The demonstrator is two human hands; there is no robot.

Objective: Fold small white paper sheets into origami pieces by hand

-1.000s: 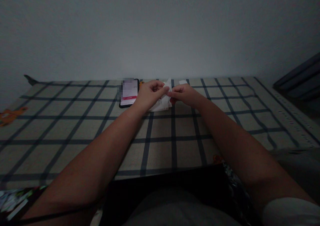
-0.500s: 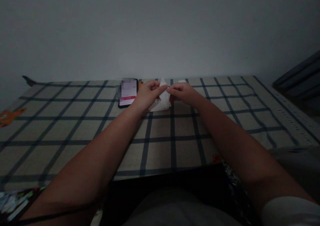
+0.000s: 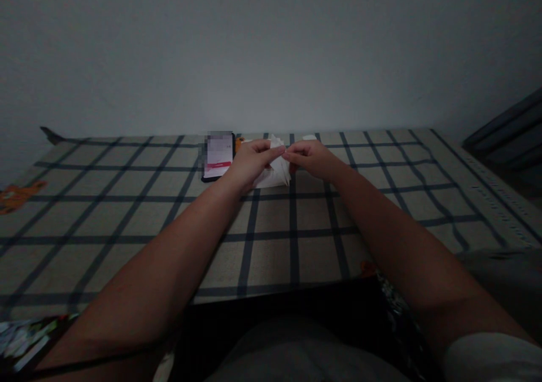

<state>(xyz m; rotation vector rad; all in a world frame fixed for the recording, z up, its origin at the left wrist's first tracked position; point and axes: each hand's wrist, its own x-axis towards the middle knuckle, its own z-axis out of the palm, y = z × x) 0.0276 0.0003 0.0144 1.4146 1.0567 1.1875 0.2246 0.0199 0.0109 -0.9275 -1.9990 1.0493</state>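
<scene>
Close in, your left hand [image 3: 250, 162] pinches a thin, folded white paper-like sheet [image 3: 276, 174] between thumb and fingers. Your right hand [image 3: 312, 157] has thumb and forefinger pressed together at the sheet's right side; cannot tell whether paper is caught there. Sheet sits between both hands, above a pale cloth with dark-blue checks [image 3: 271, 258]. Left of your left hand: a black-edged phone, screen lit [image 3: 219, 155]. Beyond, a plain grey wall [image 3: 271, 55].
</scene>
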